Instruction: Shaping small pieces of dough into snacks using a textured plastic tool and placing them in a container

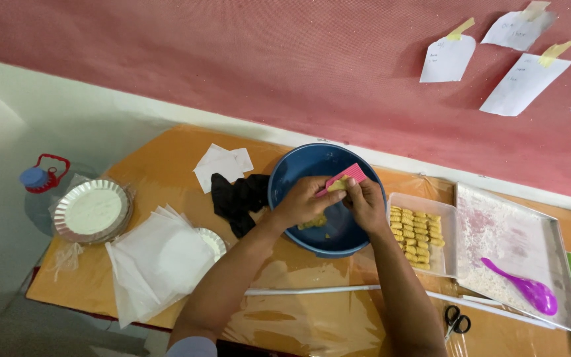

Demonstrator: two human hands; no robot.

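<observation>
Both my hands are over a blue bowl (pixel 292 173) in the middle of the table. My left hand (pixel 301 201) holds a pink ribbed comb-like tool (pixel 350 174) at a slant. My right hand (pixel 366 203) presses a small piece of yellow dough (pixel 336 187) against that tool. More yellow dough (pixel 313 223) lies in the bottom of the bowl. Right of the bowl, a clear plastic box (pixel 399 200) holds several rows of small ridged yellow dough pieces (pixel 417 235).
A floured metal tray (pixel 503 225) with a purple spoon (pixel 523 287) lies at right, scissors (pixel 456 320) in front of it. A black cloth (pixel 237 198), white papers (pixel 220 164), foil plates (pixel 92 211) and plastic sheets (pixel 153 264) lie at left. A water jug (pixel 39 185) stands off the table's left edge.
</observation>
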